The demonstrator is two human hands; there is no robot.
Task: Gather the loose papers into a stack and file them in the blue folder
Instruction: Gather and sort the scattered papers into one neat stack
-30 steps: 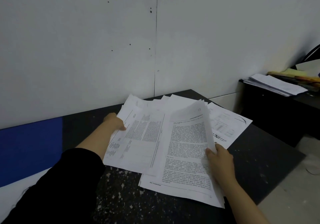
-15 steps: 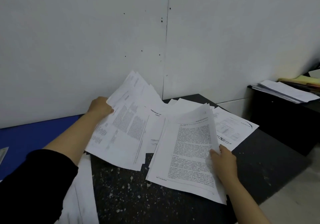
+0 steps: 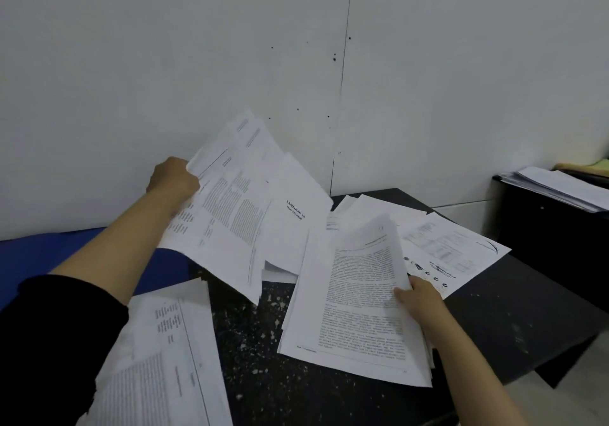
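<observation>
My left hand grips the far edge of a fan of printed sheets and holds them lifted off the dark speckled table, tilted up toward the wall. My right hand pinches the right edge of a second bundle of text pages whose near end lies on the table. More loose sheets lie flat behind it at the right. A separate pile of pages lies at the near left. The blue folder lies at the left against the wall, partly hidden by my left arm.
A grey wall stands right behind the table. To the right is a black cabinet with a stack of papers and folders on top. The table's right edge drops to a pale floor.
My left hand has raised its fan of sheets off the table, up and to the left. The view has turned left, showing the near-left pile. My right hand has kept hold of its bundle.
</observation>
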